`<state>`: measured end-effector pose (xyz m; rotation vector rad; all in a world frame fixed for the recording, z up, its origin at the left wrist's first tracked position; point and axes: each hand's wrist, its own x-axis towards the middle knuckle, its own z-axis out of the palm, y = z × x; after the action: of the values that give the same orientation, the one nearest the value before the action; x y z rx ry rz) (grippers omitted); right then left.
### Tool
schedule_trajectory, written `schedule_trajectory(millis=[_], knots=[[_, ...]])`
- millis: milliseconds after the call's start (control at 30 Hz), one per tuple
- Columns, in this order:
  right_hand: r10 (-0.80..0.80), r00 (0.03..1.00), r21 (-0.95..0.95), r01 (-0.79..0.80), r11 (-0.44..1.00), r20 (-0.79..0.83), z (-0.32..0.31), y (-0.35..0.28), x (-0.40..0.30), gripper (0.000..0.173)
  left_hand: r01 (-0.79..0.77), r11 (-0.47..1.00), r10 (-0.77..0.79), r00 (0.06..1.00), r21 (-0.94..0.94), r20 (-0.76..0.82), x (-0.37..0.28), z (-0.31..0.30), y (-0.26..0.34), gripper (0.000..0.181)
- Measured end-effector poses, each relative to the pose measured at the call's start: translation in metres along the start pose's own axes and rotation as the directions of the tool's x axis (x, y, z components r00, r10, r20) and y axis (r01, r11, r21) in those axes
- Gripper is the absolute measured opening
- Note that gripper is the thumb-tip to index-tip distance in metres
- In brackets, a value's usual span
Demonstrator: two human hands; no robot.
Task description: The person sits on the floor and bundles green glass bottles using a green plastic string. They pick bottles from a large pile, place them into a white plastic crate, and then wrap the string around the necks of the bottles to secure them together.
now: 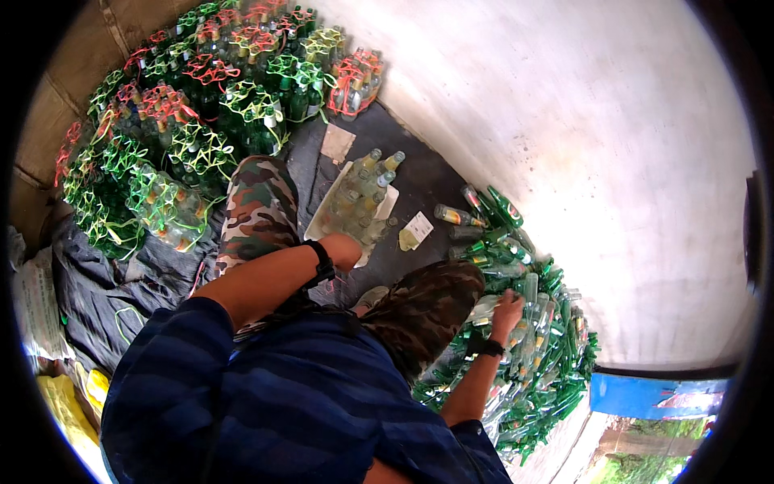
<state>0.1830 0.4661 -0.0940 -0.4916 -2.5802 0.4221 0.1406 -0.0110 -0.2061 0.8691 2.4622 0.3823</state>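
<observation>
My left hand (343, 250) is at the near end of a group of clear glass bottles (366, 193). They stand upright, close together, on a pale tray or board (323, 213) between my knees. Its fingers are mostly hidden from above, so whether it grips a bottle is unclear. Out to the right, my right hand (509, 316) is over a heap of loose bottles, among clear glass bottles (539, 330) lying on their sides. Its fingers are bent, and a hold on any bottle cannot be made out. Many green glass bottles (559, 393) lie around them.
Bundles of upright bottles (199, 91) tied with red, green and yellow straps crowd the far left. A pale wall (544, 121) rises on the right. A cardboard piece (337, 144) and a printed card (417, 230) lie on the dark floor sheet (417, 166).
</observation>
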Motion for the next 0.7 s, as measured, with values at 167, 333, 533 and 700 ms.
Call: schedule_trajectory(millis=[167, 333, 533, 700], knots=[[0.041, 0.994, 0.176, -0.022, 0.984, -0.106, -0.042, -0.094, 0.058, 0.040, 0.005, 1.000, -0.004, 1.000, -0.027, 0.011, 0.005, 0.001, -0.003, 0.010], [0.006, 0.992, 0.454, 0.051, 0.889, -0.123, -0.039, -0.162, 0.079, 0.034, -0.009, 0.999, 0.007, 0.999, -0.048, -0.049, 0.004, 0.009, -0.009, 0.015], [0.030, 0.996, 0.713, -0.078, 0.697, 0.080, 0.039, -0.202, 0.070, 0.029, 0.023, 1.000, -0.024, 0.999, -0.013, -0.048, 0.006, 0.021, -0.016, 0.018], [0.063, 0.966, 0.824, -0.248, 0.509, 0.252, 0.108, -0.215, 0.033, 0.031, 0.067, 0.998, -0.068, 0.997, 0.002, 0.031, 0.000, 0.014, -0.012, 0.017]])
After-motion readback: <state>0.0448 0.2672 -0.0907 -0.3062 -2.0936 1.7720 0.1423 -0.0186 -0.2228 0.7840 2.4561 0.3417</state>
